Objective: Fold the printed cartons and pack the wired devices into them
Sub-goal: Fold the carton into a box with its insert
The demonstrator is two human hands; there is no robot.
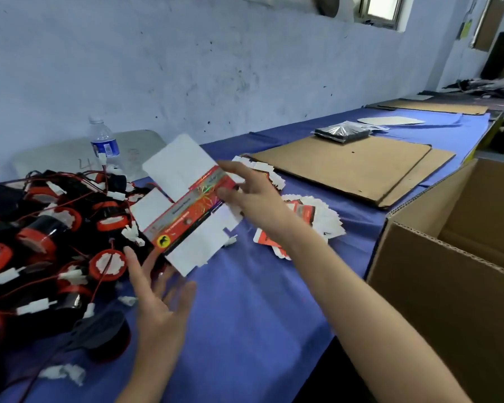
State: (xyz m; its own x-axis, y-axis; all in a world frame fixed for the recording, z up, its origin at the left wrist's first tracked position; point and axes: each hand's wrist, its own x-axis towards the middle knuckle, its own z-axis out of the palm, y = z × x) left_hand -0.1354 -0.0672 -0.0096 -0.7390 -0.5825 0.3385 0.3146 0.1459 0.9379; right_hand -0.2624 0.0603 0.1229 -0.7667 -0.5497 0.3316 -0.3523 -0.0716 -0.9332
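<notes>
The right hand (250,199) holds the 1 o'clock end of a flat printed carton (186,219), with its grip clamped between thumb and forefinger. The left hand (157,292), grip apart and fingers spread, is at the carton's 7 o'clock end. The wired devices (50,242) lie heaped at 9 o'clock on the bench (259,309). The spare flat cartons (314,216) fan out at 3 o'clock.

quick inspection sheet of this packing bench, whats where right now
surface: blue-covered table, brown cardboard sheets on its far part
job's things: printed carton, unfolded, in hand; flat carton stack; heap of wired devices at left
clutter: water bottle, black packet, white scraps
grippers: right hand pinches the carton's far end; left hand open at its near end
cables: red leads with white connectors tangled in the heap
surroundings: pale wall, window, open corrugated box at right
</notes>
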